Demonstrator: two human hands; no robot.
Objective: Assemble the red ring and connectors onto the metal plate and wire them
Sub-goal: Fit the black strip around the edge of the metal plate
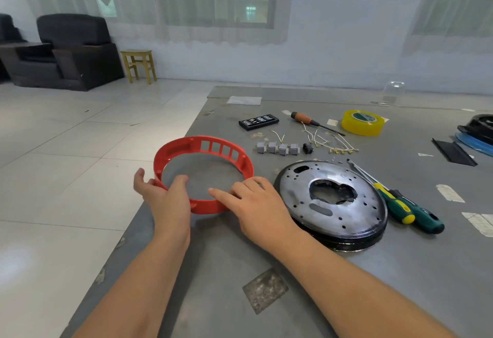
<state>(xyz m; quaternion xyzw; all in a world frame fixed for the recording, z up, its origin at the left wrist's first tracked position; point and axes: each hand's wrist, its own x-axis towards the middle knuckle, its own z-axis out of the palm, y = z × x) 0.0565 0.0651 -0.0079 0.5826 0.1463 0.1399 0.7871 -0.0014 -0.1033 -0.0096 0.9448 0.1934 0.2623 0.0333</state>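
Both bare forearms reach forward over the grey tabletop (pixel 346 297). The left hand (pixel 165 199) grips the near-left rim of the round red plastic ring (pixel 205 151), fingers curled inside and thumb outside. The right hand (pixel 256 204) rests on the near-right rim with relaxed, nearly straight fingers, clasping nothing that I can see. The ring lies at the table's left edge. The round perforated metal plate (pixel 330 199) sits flat just to its right, touching or nearly so, closer to the right hand, so seating the ring probably means a short carry rightward. Beyond lie a row of small grey connectors (pixel 277 148), then loose white wires (pixel 325 141)
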